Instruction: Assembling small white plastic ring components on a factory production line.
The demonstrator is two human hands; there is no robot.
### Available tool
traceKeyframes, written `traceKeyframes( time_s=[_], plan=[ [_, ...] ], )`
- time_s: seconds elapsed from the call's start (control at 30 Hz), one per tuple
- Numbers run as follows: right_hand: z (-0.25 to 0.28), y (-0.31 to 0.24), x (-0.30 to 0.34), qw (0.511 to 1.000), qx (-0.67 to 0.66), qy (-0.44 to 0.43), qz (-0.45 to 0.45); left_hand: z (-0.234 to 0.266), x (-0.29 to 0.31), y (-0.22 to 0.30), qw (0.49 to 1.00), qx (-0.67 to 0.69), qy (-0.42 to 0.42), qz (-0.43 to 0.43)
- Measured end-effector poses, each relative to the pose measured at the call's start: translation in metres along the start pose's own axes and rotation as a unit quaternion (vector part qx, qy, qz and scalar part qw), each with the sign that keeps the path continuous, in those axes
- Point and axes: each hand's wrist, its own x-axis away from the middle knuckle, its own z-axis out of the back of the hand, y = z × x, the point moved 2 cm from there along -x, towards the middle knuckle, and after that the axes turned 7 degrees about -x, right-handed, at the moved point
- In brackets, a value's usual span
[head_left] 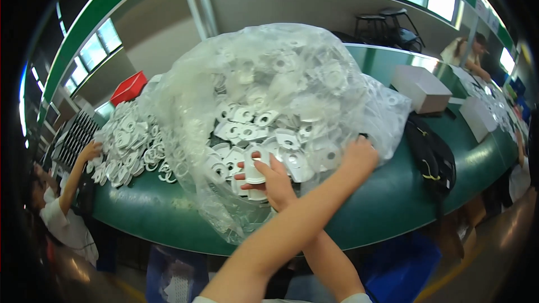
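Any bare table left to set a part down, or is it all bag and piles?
Bare green table lies right of the bag, in front of the black backpack; a narrower strip runs along the near edge below the loose white parts. Crowded: the centre under the bag, where both hands work, and the left pile by another person's hand.

Your green table [387,202] curves across the frame. In the middle sits a big clear plastic bag [264,112] of white plastic parts. At middle left lies a loose heap of white parts [126,146]; at upper right, two white boxes [421,87] and a black bag [429,157].
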Motion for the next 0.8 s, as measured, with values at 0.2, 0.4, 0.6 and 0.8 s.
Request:
traceKeyframes(
  time_s=[0.2, 0.4, 0.6, 0.8],
  plan=[
    [0.005, -0.011, 0.007, 0.999, 0.027, 0.001, 0.026, 0.023, 0.005, 0.008, 0.998, 0.002, 0.017, -0.053],
    [0.003, 0.002, 0.002, 0.999, 0.039, -0.001, 0.013, 0.015, 0.031, -0.030, 0.992, 0.123, -0.021, -0.028],
    [0.005, -0.007, 0.002, 0.999, 0.023, -0.032, 0.009, 0.003, 0.019, -0.022, 0.995, 0.087, 0.004, -0.051],
    [0.003, 0.002, -0.002, 0.999, 0.026, -0.016, 0.009, 0.008, 0.030, -0.021, 0.997, 0.046, -0.062, -0.017]
  ],
)
